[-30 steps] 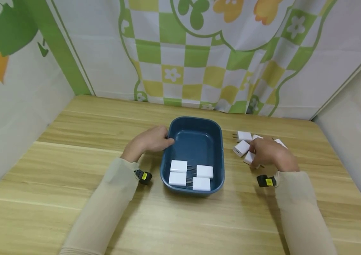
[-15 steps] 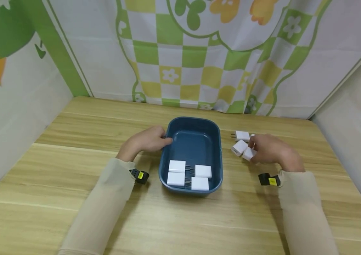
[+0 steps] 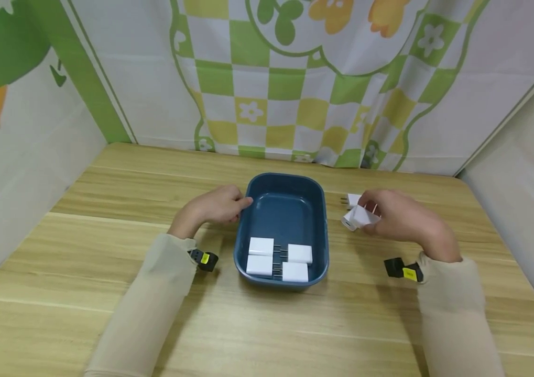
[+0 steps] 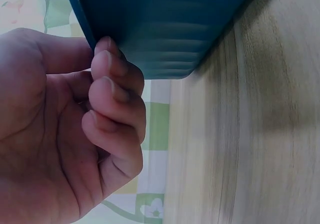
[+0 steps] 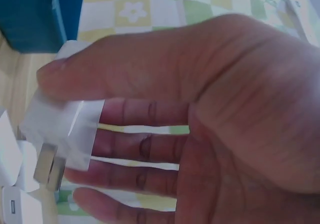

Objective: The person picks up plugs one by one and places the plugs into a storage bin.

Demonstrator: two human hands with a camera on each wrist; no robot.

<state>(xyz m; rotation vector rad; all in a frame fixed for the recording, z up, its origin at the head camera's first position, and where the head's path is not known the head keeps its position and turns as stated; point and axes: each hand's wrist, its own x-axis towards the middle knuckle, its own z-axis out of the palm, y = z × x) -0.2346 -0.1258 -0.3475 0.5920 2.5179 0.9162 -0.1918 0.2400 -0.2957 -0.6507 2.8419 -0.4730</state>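
"charger (image 5: pixel 62 116) first: where is it, and who has it?"

"right of the blue bin (image 3: pixel 281 217), roughly level with the bin's middle. the right hand (image 3: pixel 401 217) pinches it, thumb on one side, fingers on the other."

"which way does it lie?"

"prongs (image 5: pixel 49 169) toward the far right, so they face away from the bin. whether the charger touches the table (image 3: pixel 267 330) i can't tell."

"and the bin's long axis?"

"near to far, and its right rim is the side closest to the charger. that sideways gap is the relation i'd call decisive."

"is the left hand (image 3: pixel 217 205) any closer to the charger?"

"no, it's on the opposite side, thumb and fingers gripping the left rim toward the far end."

"how do the chargers in the bin (image 3: pixel 261 246) sit?"

"four at the near end, two left and two right, prongs turned toward the middle."

"and the loose chargers (image 5: pixel 22 204)?"

"on the table just beside the held one, partly hidden by the right hand."
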